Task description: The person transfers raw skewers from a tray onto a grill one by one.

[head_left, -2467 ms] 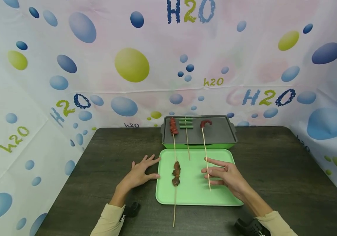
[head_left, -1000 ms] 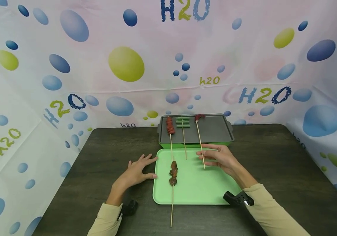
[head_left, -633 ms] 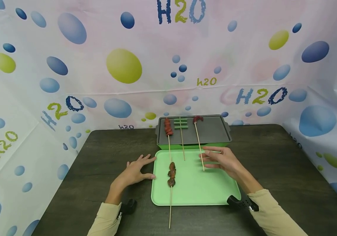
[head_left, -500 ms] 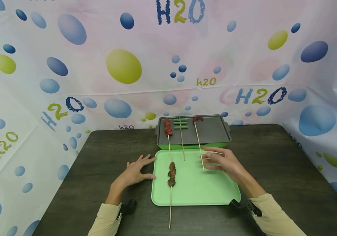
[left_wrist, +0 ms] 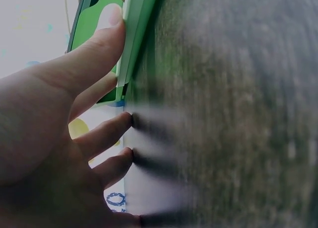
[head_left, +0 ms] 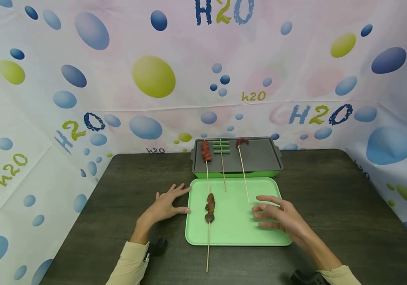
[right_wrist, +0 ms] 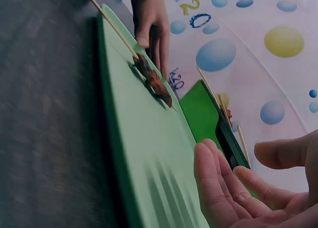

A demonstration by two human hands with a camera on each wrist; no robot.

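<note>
My left hand (head_left: 163, 206) rests at the left edge of a light green tray (head_left: 239, 233), thumb and index finger touching its rim and the other fingers spread on the table. Above the tray's right side hovers my right hand (head_left: 283, 217), fingers loosely bent, nothing between them. A skewer with a curled red piece (head_left: 241, 141) lies on the grill plate (head_left: 264, 158), its stick reaching back over the tray. Beside it are a skewer of green pieces (head_left: 221, 147) and one of red chunks (head_left: 206, 151). A browned meat skewer (head_left: 209, 208) lies on the tray's left part.
The grill has a green base (head_left: 267, 174) and stands against the tray's far edge. The brown skewer's stick (head_left: 208, 253) juts past the tray's near edge over the dark wooden table (head_left: 331, 198). A patterned curtain (head_left: 189, 51) hangs behind.
My right hand carried the curled red skewer forward onto the grill, let go of it, and drew back to the near right. My left hand stays at the tray's edge.
</note>
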